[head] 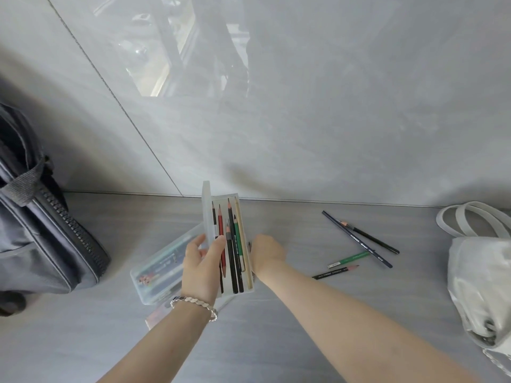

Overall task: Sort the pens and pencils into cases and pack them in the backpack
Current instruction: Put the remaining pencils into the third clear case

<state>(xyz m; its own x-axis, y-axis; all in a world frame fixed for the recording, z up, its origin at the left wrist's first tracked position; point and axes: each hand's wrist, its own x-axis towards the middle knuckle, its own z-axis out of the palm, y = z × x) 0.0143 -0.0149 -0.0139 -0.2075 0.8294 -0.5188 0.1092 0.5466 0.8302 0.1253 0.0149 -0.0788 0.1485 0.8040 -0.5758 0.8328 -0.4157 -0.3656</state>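
Observation:
A clear plastic pencil case (247, 214) lies open on the grey surface, holding several pencils: red, black, green and natural wood. Its lid (208, 211) stands upright, and my left hand (203, 265) grips the lid's near end. My right hand (265, 254) rests against the case's right wall with fingers curled; what it holds, if anything, is hidden. A second clear case (160, 268), shut and filled with pens, lies under my left hand. Several loose pencils (356, 239) lie to the right. The dark grey backpack (41, 225) sits at the left edge.
A white bag (481, 269) with handles sits at the right edge. A glossy grey wall rises right behind the cases. A small flat pinkish item (154, 317) peeks out below the pen case.

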